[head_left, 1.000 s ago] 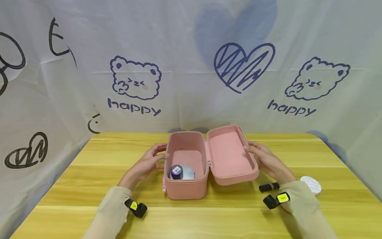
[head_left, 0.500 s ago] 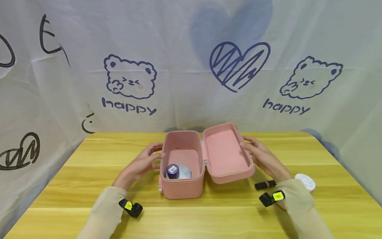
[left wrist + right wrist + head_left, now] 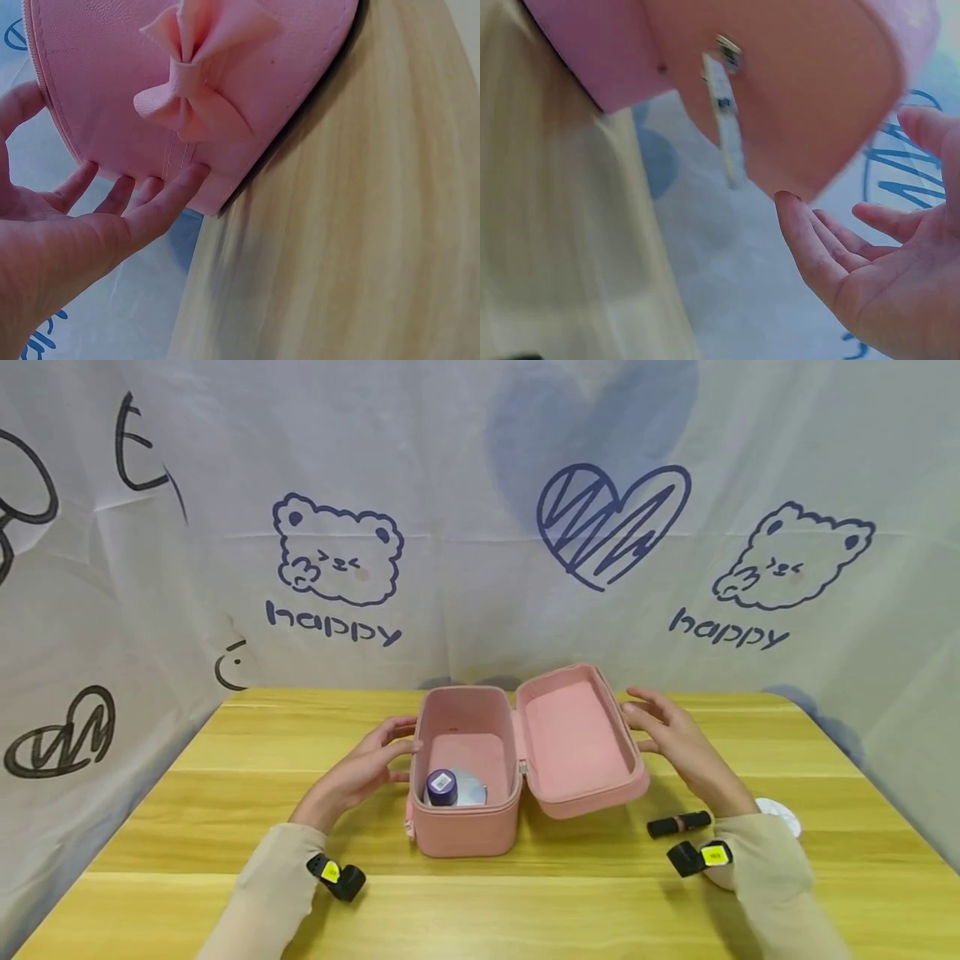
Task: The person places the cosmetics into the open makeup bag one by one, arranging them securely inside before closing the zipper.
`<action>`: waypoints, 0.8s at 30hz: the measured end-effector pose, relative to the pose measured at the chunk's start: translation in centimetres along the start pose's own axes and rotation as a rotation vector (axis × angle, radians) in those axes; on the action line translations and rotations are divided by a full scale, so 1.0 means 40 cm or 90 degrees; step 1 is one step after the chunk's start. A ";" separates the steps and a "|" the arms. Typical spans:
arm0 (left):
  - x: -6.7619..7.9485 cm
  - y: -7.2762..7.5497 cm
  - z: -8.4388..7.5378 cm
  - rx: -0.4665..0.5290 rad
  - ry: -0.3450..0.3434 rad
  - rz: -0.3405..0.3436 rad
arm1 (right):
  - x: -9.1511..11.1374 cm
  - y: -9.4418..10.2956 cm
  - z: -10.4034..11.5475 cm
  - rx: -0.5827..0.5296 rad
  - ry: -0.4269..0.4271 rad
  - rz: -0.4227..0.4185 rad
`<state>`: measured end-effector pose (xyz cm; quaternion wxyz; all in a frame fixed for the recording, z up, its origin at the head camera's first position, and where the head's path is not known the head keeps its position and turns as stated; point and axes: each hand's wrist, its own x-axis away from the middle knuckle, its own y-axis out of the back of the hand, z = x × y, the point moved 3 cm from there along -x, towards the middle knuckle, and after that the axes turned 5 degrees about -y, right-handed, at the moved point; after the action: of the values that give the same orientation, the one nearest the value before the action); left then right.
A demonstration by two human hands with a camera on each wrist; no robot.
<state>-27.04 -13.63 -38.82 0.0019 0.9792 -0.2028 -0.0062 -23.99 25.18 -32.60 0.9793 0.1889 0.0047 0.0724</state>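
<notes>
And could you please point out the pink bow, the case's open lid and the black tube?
Pink bow (image 3: 185, 79): left wrist view, central knot.
Open lid (image 3: 577, 733): head view, inner face.
Black tube (image 3: 679, 824): head view, middle band.

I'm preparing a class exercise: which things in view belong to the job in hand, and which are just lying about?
Probably the job:
pink case, left hand touching it
its open lid, right hand beside
purple item and silvery disc inside

Apparently lying about:
dark tube
white round item

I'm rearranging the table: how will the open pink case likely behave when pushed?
The pink case is probably stiff, since it stands straight-sided though open. Its lid may swing, being hinged out to one side. The purple container inside could slide; nothing visible secures it.
</notes>
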 end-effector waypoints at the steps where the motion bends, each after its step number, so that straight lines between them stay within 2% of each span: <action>1: 0.000 -0.001 -0.001 0.000 0.000 0.001 | 0.003 0.011 0.002 0.004 0.009 -0.004; 7: 0.004 0.005 -0.013 -0.008 0.004 -0.003 | 0.034 0.094 0.005 0.028 0.043 -0.016; 14: 0.014 0.019 -0.015 -0.009 0.012 -0.013 | 0.068 0.188 0.002 0.083 0.044 -0.054; 19: 0.013 0.014 -0.006 0.006 0.005 -0.005 | 0.087 0.213 -0.011 0.174 0.006 -0.066; 24: 0.003 0.004 0.000 0.007 0.005 0.001 | 0.103 0.201 -0.036 0.245 -0.020 -0.086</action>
<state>-27.00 -13.82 -38.80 -0.0025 0.9790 -0.2037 -0.0011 -21.10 33.67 -30.89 0.9278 0.3728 0.0162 0.0013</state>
